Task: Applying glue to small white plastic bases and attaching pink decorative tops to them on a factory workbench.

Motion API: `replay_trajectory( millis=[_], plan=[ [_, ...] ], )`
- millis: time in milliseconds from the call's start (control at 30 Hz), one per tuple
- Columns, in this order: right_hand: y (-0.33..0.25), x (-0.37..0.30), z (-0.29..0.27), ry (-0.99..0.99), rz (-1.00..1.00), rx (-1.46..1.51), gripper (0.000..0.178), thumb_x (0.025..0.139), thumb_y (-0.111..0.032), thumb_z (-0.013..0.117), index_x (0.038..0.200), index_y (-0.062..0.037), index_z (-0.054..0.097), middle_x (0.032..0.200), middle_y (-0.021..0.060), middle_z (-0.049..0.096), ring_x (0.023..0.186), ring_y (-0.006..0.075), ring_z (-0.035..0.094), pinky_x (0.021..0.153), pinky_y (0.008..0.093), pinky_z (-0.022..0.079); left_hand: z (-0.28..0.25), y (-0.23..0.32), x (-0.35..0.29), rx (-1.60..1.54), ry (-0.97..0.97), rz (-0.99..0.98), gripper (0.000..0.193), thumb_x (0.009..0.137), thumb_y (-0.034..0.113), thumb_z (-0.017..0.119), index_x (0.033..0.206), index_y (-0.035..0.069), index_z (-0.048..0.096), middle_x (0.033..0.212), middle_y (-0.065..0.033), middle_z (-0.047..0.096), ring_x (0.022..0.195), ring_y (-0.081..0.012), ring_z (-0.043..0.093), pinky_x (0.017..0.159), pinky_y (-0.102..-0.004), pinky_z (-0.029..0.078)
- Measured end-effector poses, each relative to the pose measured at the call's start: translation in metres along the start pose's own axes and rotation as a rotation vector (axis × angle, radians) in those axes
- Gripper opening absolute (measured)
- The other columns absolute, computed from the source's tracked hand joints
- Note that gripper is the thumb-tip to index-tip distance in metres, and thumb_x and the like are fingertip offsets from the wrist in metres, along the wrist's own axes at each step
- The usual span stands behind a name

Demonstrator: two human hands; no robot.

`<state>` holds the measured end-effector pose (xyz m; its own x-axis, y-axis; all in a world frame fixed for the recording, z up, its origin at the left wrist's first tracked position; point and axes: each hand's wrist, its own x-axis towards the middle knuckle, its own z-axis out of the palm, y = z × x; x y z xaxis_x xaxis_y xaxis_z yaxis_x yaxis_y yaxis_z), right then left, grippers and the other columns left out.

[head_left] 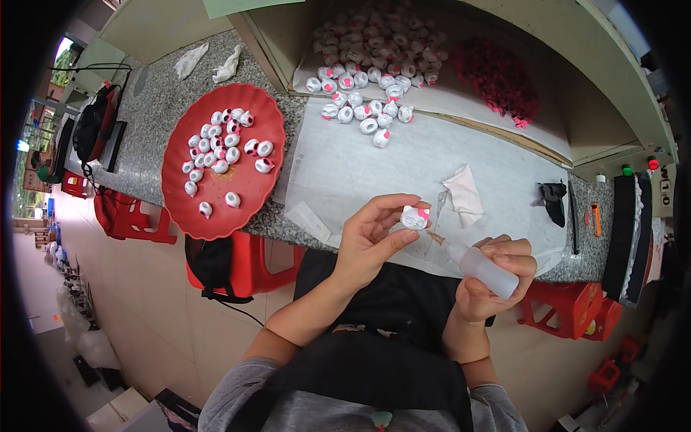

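At the left, on a grey speckled counter (147, 144), two crumpled white scraps (191, 62). In front of these, a round red tray (252, 196) with wavy rim, and in it many small white pieces (232, 155), some with dark and pink marks. Under the counter, a red plastic stool (279, 268). Next, on a white paper sheet (309, 162), a pale flat strip (309, 220). In the middle, the left hand (363, 237), with thumb and fingertips gently pinching a white figurine head (414, 218) with pink patch, lifted over the front part of the sheet. Farther back, in and before the shelf, a big heap of similar heads (371, 50). Then a crumpled tissue (466, 196) on the sheet. Nearer, the right hand (500, 270), with fingers wrapped around a translucent squeeze bottle (482, 270), tilted, its thin brown tip close to the head; contact or not, impossible to tell. Behind, in the shelf, a dark pink pile (497, 79). At the right, a crumpled black piece (553, 203) and an orange tool (596, 219).
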<state>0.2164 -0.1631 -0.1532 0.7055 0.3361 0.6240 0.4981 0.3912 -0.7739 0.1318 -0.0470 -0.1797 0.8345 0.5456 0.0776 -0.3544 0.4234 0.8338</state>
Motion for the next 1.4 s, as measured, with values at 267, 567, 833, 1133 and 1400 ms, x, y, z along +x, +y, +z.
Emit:
replay_trajectory(
  millis=[267, 567, 833, 1133, 1400],
  plan=[
    [-0.0006, 0.0008, -0.0014, -0.005, -0.013, 0.010, 0.038, 0.062, -0.023, 0.070, 0.082, -0.0063, 0.043, 0.077, 0.0053, 0.042, 0.059, 0.0120, 0.042, 0.049, 0.0229, 0.039, -0.0003, -0.0002, 0.0002, -0.060, 0.016, -0.008, 0.037, 0.072, 0.001, 0.056, 0.106, -0.002, 0.042, 0.101, -0.0154, 0.050, 0.088, -0.0209, 0.053, 0.079, -0.0313, 0.042],
    [0.0003, -0.0001, 0.0002, 0.010, -0.040, -0.004, 0.041, 0.061, -0.025, 0.071, 0.082, -0.0069, 0.041, 0.077, 0.0058, 0.042, 0.059, 0.0120, 0.042, 0.049, 0.0227, 0.039, -0.0007, -0.0019, -0.0013, -0.071, 0.001, -0.039, 0.036, 0.072, 0.001, 0.056, 0.106, -0.001, 0.042, 0.101, -0.0149, 0.050, 0.087, -0.0201, 0.053, 0.079, -0.0314, 0.041],
    [-0.0004, -0.0022, -0.0010, -0.025, -0.034, -0.032, 0.042, 0.061, -0.028, 0.071, 0.082, -0.0071, 0.041, 0.076, 0.0059, 0.043, 0.058, 0.0113, 0.042, 0.049, 0.0220, 0.040, -0.0008, -0.0014, -0.0026, -0.050, -0.004, -0.054, 0.035, 0.072, 0.000, 0.055, 0.105, -0.002, 0.043, 0.101, -0.0148, 0.050, 0.088, -0.0206, 0.053, 0.079, -0.0308, 0.042],
    [-0.0001, -0.0017, 0.0012, -0.020, -0.041, -0.038, 0.043, 0.062, -0.030, 0.071, 0.083, -0.0071, 0.041, 0.076, 0.0058, 0.043, 0.056, 0.0106, 0.042, 0.048, 0.0212, 0.039, -0.0019, -0.0035, -0.0023, 0.042, -0.034, 0.022, 0.036, 0.070, -0.006, 0.054, 0.105, -0.002, 0.043, 0.102, -0.0135, 0.048, 0.094, -0.0185, 0.048, 0.079, -0.0299, 0.042],
    [-0.0003, -0.0006, 0.0002, -0.065, -0.045, -0.047, 0.045, 0.060, -0.034, 0.070, 0.083, -0.0066, 0.042, 0.076, 0.0053, 0.043, 0.055, 0.0098, 0.042, 0.047, 0.0204, 0.038, -0.0015, -0.0027, 0.0005, 0.198, -0.069, 0.108, 0.035, 0.068, -0.008, 0.054, 0.102, -0.004, 0.047, 0.100, -0.0120, 0.047, 0.096, -0.0179, 0.045, 0.084, -0.0287, 0.033]
  ],
)
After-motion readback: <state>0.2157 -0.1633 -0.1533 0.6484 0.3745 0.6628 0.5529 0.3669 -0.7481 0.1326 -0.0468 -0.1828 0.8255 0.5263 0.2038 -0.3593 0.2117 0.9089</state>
